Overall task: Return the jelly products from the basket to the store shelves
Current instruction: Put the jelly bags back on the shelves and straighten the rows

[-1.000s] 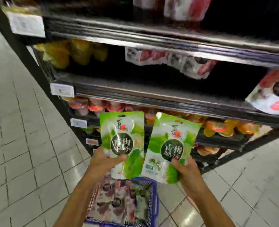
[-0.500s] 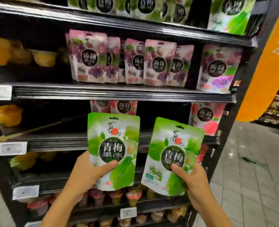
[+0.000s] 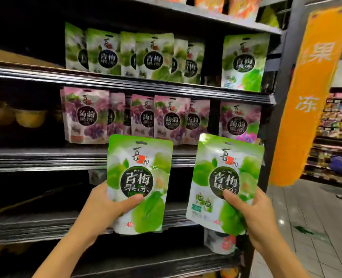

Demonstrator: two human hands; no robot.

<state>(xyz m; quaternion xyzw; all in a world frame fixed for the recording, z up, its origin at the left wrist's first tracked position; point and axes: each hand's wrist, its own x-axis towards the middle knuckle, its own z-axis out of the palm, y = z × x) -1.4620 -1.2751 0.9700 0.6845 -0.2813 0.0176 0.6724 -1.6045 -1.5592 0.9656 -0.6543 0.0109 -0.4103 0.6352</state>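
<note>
Two glossy green plastic jelly pouches, left pouch [image 3: 139, 177] pinched low in my left hand [image 3: 104, 206], right pouch [image 3: 225, 177] in my right hand [image 3: 253, 216], sit below the matching green shelf row [image 3: 156, 57]; slick film could slip reaching up.

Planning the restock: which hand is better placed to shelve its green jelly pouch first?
Probably the right hand: its glossy green pouch sits below the gap in the shelved green pouches.

On the middle shelf [image 3: 45, 157] in front of me, purple pouches [image 3: 85, 115] stand upright in a row, with yellow cups [image 3: 29, 117] to their left. The shelf above [image 3: 126, 83] carries upright green pouches [image 3: 108, 53]. Lower down, towards the right, stands a pale pouch [image 3: 220, 243].
</note>
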